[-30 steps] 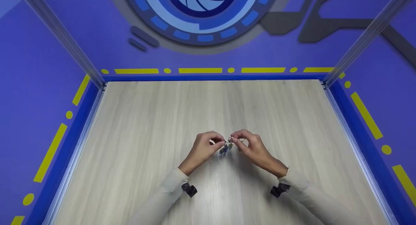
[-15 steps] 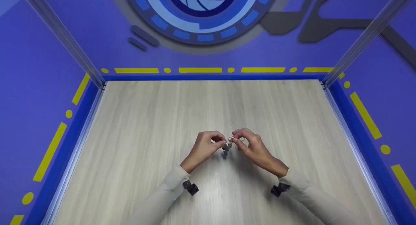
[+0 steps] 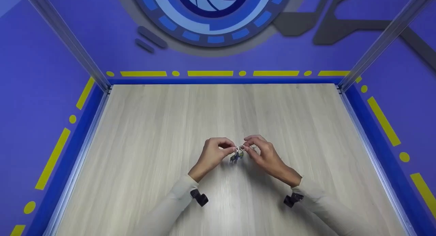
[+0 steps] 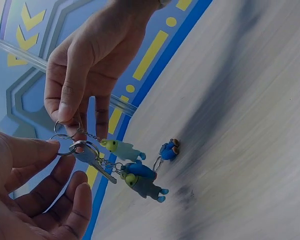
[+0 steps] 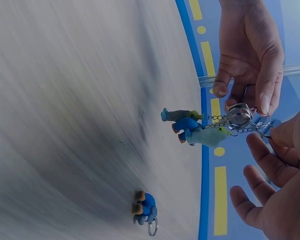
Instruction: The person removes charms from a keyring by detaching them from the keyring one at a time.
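My left hand (image 3: 212, 157) and right hand (image 3: 269, 159) meet near the middle of the table, thumbs and fingertips pinching linked metal key rings. In the left wrist view, the left thumb and a finger grip a split ring (image 4: 90, 145) with a key (image 4: 96, 162) on it. The right fingers pinch a thinner ring (image 4: 56, 127) just above. On short chains hang small figurine charms: a pale blue-green one (image 4: 124, 150), a blue one (image 4: 140, 170) and a grey one with a yellow-green head (image 4: 145, 188). Fingertips partly hide where the rings join.
A separate blue figurine keychain (image 5: 149, 206) with its own ring lies on the wood-grain table (image 3: 153, 127), apart from the hands. Blue-purple panels (image 3: 102, 42) enclose the back and sides. Black wrist cameras (image 3: 199, 198) sit at both sleeves.
Both hands stay almost in place, still pinching the rings. The hanging charms have swung and turned, looking bunched together half a second ago and more spread now.
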Available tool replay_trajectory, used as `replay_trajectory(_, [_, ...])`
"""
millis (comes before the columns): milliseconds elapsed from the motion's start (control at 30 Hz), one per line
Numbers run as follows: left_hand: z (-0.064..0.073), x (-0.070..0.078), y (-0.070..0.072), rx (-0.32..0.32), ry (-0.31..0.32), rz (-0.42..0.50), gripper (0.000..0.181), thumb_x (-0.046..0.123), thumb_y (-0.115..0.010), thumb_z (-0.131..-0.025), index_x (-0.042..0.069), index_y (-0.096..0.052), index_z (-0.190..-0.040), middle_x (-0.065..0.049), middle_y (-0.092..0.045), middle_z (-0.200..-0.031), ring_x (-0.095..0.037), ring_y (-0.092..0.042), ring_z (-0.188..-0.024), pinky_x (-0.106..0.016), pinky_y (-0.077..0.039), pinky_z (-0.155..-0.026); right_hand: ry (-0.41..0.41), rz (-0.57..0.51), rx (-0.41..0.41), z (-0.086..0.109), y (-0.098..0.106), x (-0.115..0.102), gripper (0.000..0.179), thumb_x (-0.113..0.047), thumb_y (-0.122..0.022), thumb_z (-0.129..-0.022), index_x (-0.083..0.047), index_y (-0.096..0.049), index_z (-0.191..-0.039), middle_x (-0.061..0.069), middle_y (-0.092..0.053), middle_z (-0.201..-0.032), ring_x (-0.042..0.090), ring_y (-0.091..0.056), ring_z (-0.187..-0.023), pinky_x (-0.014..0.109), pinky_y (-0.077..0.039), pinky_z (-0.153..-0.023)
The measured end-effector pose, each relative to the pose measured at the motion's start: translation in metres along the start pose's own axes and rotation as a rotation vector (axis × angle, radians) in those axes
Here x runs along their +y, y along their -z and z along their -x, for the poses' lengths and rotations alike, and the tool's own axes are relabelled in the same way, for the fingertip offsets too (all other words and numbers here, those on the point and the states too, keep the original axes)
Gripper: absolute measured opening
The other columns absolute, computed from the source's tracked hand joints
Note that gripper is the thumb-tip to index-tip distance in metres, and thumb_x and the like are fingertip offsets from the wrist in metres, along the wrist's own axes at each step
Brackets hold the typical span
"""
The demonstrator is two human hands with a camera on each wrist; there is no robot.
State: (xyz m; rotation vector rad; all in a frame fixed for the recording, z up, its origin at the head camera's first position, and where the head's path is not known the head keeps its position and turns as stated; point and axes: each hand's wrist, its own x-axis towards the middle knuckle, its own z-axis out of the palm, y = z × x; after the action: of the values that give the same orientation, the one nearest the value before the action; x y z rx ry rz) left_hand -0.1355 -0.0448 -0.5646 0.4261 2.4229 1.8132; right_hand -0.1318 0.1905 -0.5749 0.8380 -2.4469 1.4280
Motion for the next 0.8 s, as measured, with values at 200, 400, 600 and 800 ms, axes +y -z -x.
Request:
replay_trajectory(200, [0.001, -0.0008, -0.0003, 0.006, 0.028, 0.042, 0.006, 0.004, -0.083, -0.095, 0.009, -0.085, -0.092, 0.001, -0.08, -0.089, -0.009, -0.069, -0.079, -0.024, -0.055, -0.07, -0.018, 0.01, -0.001, 0.0019, 0.0009, -0.0001, 0.013, 0.004, -0.074, -0.102, -0.009, -0.073, -0.102, 0.008, -0.076, -0.116, 0.035, -0.071, -0.122, 0.044, -0.057, -0.103])
replay_trajectory(400, [0.0013, -0.0025, -0.0009, 0.018, 0.025, 0.093, 0.006, 0.003, -0.083, -0.095, 0.008, -0.083, -0.091, -0.002, -0.078, -0.086, -0.011, -0.067, -0.075, -0.023, -0.053, -0.067, -0.026, 0.021, 0.0, 0.0057, 0.0017, 0.0011, 0.011, 0.002, -0.075, -0.103, -0.008, -0.072, -0.102, 0.009, -0.076, -0.119, 0.033, -0.071, -0.12, 0.043, -0.057, -0.104])
replay_trajectory(600, [0.0021, -0.0056, -0.0018, -0.004, 0.028, 0.163, 0.004, 0.005, -0.083, -0.096, 0.002, -0.082, -0.096, -0.005, -0.079, -0.09, -0.013, -0.069, -0.079, -0.025, -0.057, -0.07, -0.146, -0.088, 0.001, 0.008, 0.0012, -0.0008, 0.011, -0.002, -0.074, -0.105, -0.01, -0.072, -0.098, 0.009, -0.077, -0.12, 0.032, -0.071, -0.123, 0.039, -0.055, -0.107])
replay_trajectory(800, [0.0033, -0.0076, -0.0021, -0.037, 0.031, 0.165, 0.004, 0.006, -0.08, -0.098, 0.002, -0.079, -0.097, -0.006, -0.078, -0.093, -0.014, -0.069, -0.082, -0.025, -0.057, -0.07, -0.241, -0.234, 0.012, 0.0063, 0.0003, -0.0079, 0.012, -0.006, -0.073, -0.107, -0.007, -0.07, -0.095, 0.016, -0.077, -0.121, 0.032, -0.072, -0.118, 0.031, -0.054, -0.105])
